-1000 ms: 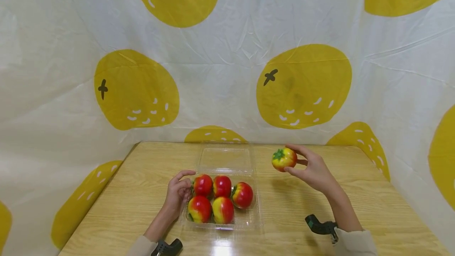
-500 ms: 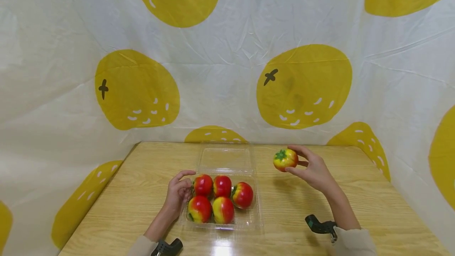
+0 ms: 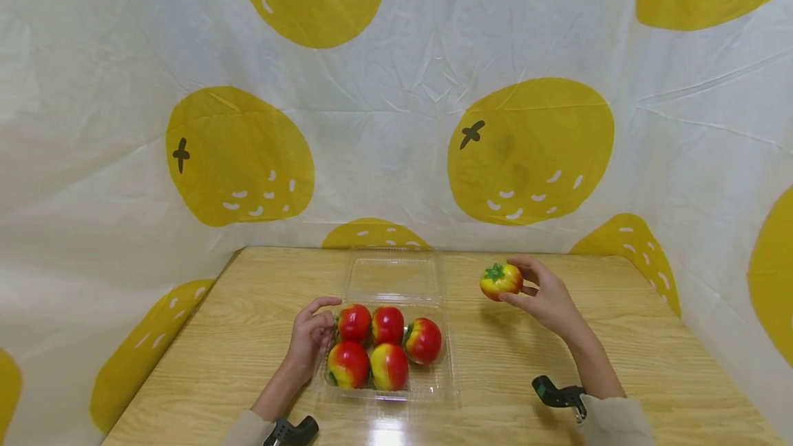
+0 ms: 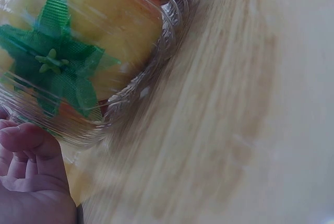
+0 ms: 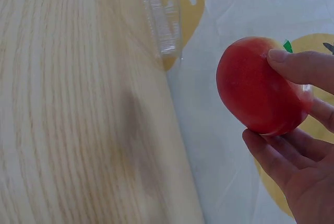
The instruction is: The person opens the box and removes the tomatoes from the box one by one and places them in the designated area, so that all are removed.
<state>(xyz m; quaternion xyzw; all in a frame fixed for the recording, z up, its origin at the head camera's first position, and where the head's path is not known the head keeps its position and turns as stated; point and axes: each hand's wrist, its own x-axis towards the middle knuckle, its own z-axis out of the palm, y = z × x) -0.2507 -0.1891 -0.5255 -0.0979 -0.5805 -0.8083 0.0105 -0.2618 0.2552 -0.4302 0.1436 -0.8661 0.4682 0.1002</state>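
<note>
In the head view my right hand [image 3: 545, 298] holds a red-and-yellow tomato [image 3: 500, 282] above the table, its green leafy top facing up and to the left. Thumb and fingertips grip this tomato [image 5: 261, 85] from opposite sides in the right wrist view. Several more tomatoes [image 3: 389, 366] sit in a clear plastic clamshell box [image 3: 434, 384] with its lid [image 3: 392, 277] folded back. At the box's left side, my left hand [image 3: 308, 336] grips the edge with bent fingers. The left wrist view shows that hand [image 4: 36, 177] right at the clear wall, below a green leafy top.
The wooden table [image 3: 248, 336] extends around the box and ends at a fruit-printed curtain [image 3: 384, 157]. Each wrist carries a dark camera mount [image 3: 557, 393]. The front right of the box has a gap beside the tomatoes.
My right hand has shifted slightly right and down with the tomato in its grip. My left hand, the box and the tomatoes in it stay in place.
</note>
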